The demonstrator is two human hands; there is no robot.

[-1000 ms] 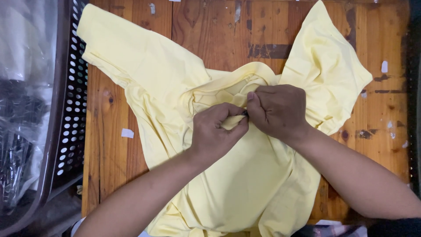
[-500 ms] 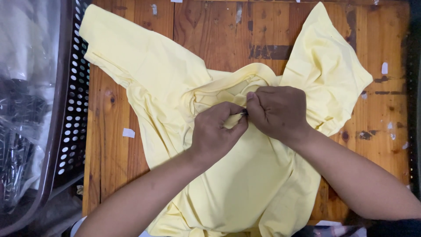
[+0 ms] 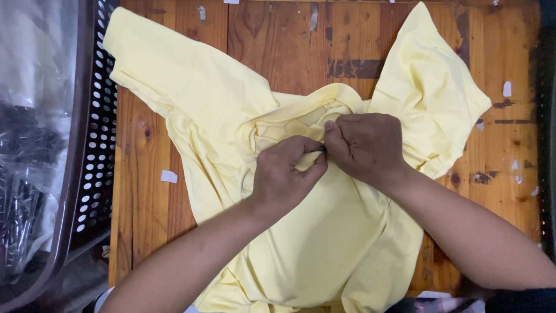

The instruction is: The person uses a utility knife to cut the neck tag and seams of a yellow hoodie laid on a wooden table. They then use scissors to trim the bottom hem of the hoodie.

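Note:
A pale yellow T-shirt (image 3: 191,93) lies spread on a wooden table (image 3: 289,40), sleeves fanned out to the upper left and upper right, its neck opening near the middle. My left hand (image 3: 284,177) and my right hand (image 3: 365,148) meet just below the collar, knuckles almost touching. Both pinch the fabric there with closed fingers, and a small dark item shows between the fingertips; I cannot tell what it is. The hem hangs over the table's near edge between my forearms.
A dark perforated plastic crate (image 3: 95,168) stands along the table's left edge, with clear plastic bags (image 3: 29,116) inside it. Small white paper scraps (image 3: 168,176) dot the wood. A dark edge (image 3: 547,116) borders the table on the right.
Both hands stay at the collar; the fingers have shifted slightly, and the left thumb and forefinger now press closer to the right hand. The shirt has barely moved.

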